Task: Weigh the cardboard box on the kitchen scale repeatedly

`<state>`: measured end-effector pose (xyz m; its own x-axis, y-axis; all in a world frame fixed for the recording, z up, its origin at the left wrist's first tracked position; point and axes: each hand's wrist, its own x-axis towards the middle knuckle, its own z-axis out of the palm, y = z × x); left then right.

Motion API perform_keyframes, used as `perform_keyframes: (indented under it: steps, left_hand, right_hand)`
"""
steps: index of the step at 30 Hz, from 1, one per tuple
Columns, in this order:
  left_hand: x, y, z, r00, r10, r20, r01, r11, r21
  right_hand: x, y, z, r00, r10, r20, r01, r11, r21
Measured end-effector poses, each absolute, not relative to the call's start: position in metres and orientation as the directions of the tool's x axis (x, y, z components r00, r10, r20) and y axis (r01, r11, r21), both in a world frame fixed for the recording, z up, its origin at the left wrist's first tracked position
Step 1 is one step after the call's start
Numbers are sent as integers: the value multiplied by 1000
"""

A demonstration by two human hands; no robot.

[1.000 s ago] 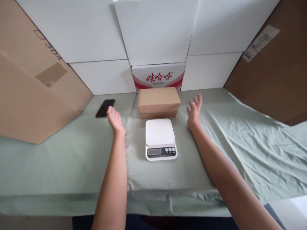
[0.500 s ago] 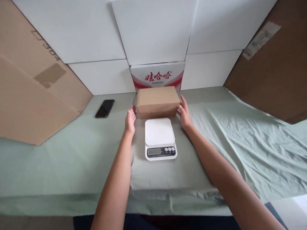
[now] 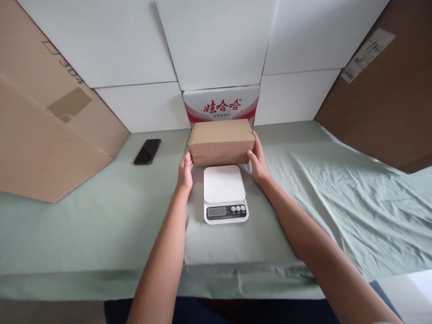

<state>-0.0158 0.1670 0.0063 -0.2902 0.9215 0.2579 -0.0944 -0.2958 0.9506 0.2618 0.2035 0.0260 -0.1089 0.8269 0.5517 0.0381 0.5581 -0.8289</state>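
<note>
A closed brown cardboard box (image 3: 221,153) is held between my two hands, just behind the scale. My left hand (image 3: 185,171) presses on its left end, with some fingers hidden behind the box. On the right end rests my right hand (image 3: 258,159), its thumb on the front face and its fingers along the side. The white kitchen scale (image 3: 224,184) lies flat on the cloth between my forearms. Its display and round buttons face me, and its weighing plate carries nothing.
A black phone (image 3: 147,151) lies on the green cloth (image 3: 101,225) at the left. Behind the box stands a white and red printed carton (image 3: 221,101) below white panels (image 3: 216,40). Large cardboard sheets flank the cloth, one left (image 3: 40,135) and one right (image 3: 378,103).
My hands have closed onto the box's ends. The box has come slightly toward me and appears a little raised, its left end shifted left. The scale and phone stay in place.
</note>
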Motion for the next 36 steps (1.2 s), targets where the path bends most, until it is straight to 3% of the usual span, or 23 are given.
perform_keyframes:
  steps: [8, 16, 33, 36]
  left_hand:
    - [-6, 108, 26, -298, 861, 412, -50, -445, 894]
    - [8, 15, 10, -264, 865, 427, -51, -454, 889]
    - [12, 9, 12, -339, 872, 352, -70, -397, 915]
    - [8, 9, 19, -389, 838, 381, -69, -439, 896]
  right_hand:
    - [263, 167, 37, -72, 754, 653, 77, 657, -750]
    - [290, 84, -4, -66, 797, 601, 52, 604, -795]
    - [289, 80, 6, -95, 805, 586, 76, 593, -802]
    - [292, 86, 16, 7, 797, 604, 75, 602, -795]
